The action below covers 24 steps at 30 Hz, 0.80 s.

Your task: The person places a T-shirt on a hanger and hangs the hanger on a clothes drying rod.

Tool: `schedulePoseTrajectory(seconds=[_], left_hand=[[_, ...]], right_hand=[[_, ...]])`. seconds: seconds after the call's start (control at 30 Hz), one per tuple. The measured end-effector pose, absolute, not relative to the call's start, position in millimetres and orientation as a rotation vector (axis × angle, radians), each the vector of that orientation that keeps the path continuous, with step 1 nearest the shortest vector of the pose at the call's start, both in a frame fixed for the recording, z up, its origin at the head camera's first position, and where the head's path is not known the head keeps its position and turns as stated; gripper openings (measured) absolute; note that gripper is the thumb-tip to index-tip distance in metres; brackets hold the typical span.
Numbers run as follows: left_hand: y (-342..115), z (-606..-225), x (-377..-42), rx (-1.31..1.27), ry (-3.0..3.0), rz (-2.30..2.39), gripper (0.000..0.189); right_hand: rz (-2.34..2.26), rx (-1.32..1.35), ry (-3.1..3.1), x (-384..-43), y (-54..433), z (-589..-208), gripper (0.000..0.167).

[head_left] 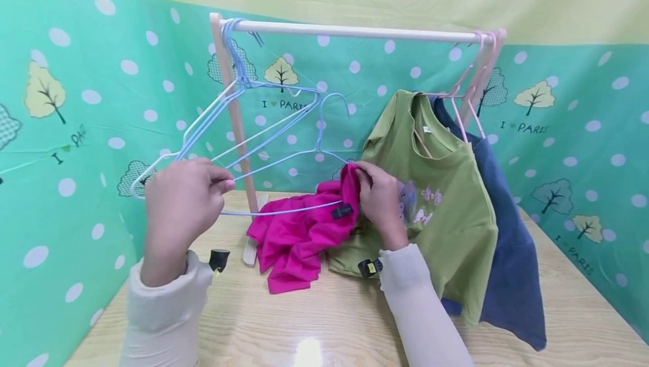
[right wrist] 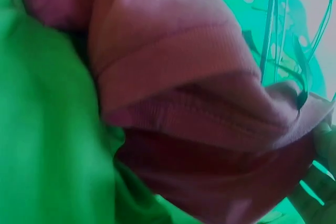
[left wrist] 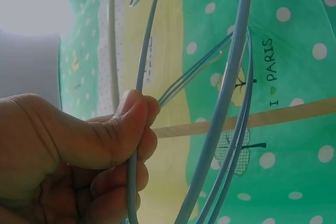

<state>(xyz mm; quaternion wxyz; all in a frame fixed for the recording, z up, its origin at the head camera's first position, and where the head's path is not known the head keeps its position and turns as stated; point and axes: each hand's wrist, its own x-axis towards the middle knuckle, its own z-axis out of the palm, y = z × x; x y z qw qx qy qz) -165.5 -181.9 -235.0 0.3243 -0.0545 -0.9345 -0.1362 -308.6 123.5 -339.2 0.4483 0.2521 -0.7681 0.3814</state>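
My left hand point(head_left: 182, 198) pinches one end of a light blue wire hanger point(head_left: 319, 137), thumb against the curled fingers. In the left wrist view its wire point(left wrist: 142, 61) passes between the thumb and fingers. The hanger's hook points up, free of the rail. At its other end, my right hand point(head_left: 377, 195) pinches the edge of a magenta garment point(head_left: 291, 243), and that end of the hanger goes into the cloth. Most of the garment hangs bunched down to the table. In the right wrist view, a ribbed band point(right wrist: 173, 56) of the garment shows beside the fingers point(right wrist: 320, 182).
A small rack with a white rail point(head_left: 355, 30) stands behind. Several blue and white hangers point(head_left: 240, 68) hang at its left end. A green shirt point(head_left: 446, 203) and a dark blue garment point(head_left: 507, 243) hang at the right on pink hangers, close beside my right arm.
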Motion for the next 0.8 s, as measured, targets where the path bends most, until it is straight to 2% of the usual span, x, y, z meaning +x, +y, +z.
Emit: schedulePoseTrajectory(seconds=[0.43,0.8], left_hand=[[-185,-234,-161,-0.150,-2.421,-0.332,0.006],[-170,-233,-160,-0.248,-2.391,-0.302,0.004]], right_hand=[[0.910,0.644,-1.816,-293,108,-324,0.014],[0.928,0.635,-1.729,-275,96,-309,0.015]])
